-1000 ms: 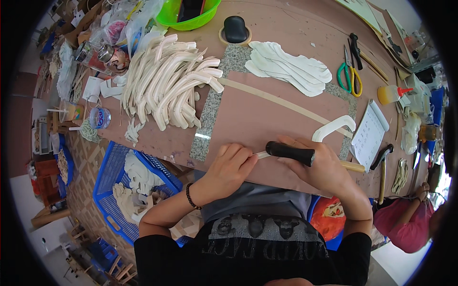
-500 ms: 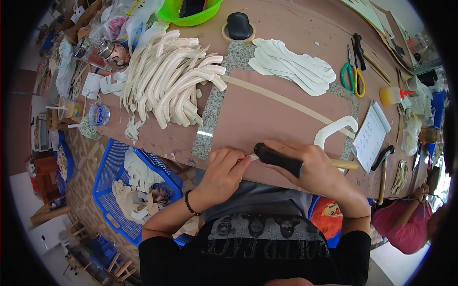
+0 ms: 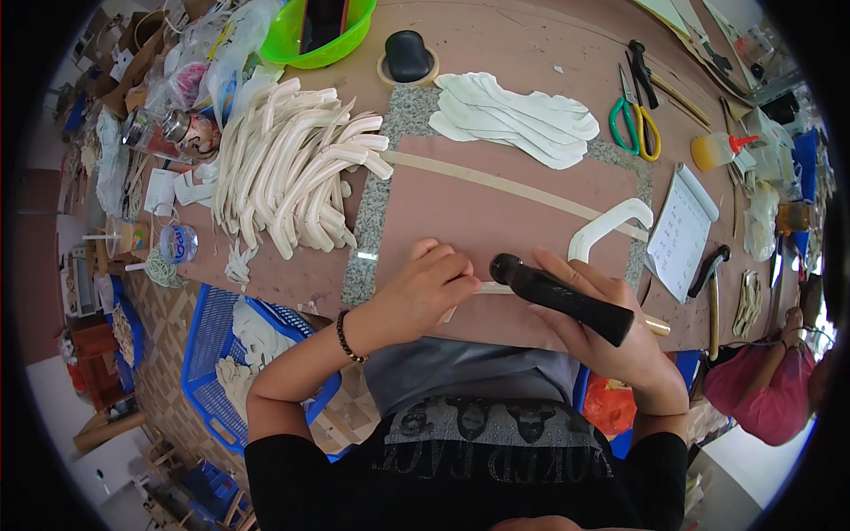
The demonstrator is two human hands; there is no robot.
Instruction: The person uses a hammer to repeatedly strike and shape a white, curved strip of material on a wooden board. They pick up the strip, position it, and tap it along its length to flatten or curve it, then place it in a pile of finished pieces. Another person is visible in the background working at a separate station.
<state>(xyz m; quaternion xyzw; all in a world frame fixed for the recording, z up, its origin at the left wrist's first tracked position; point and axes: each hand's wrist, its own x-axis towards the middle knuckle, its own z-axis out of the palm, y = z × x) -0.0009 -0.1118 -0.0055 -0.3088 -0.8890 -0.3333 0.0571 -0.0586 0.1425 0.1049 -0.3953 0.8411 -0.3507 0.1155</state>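
Observation:
My left hand [image 3: 418, 294] is closed in a pinch on a narrow white strip [image 3: 492, 288] at the near part of the brown work surface. The strip reaches out toward the right; its held end is hidden by my fingers. My right hand [image 3: 611, 332] grips a hammer [image 3: 567, 299] with a black head and a wooden handle, whose end shows below the hand. The head hangs over the strip's right part, just right of my left fingertips. Beyond my right hand lies a bent white strip [image 3: 611, 224].
A heap of bent white strips [image 3: 297, 173] lies at left, flat white pieces [image 3: 513, 119] at the far middle. Scissors [image 3: 636, 124], a glue bottle [image 3: 715, 150], a notepad [image 3: 683, 232] and another hammer [image 3: 711, 283] are at right. A blue basket [image 3: 208, 354] stands lower left; another person [image 3: 766, 380] sits at right.
The hammer has moved right, away from my left fingers, and its head has tilted. My left hand has shifted farther from my body. The view has shifted slightly.

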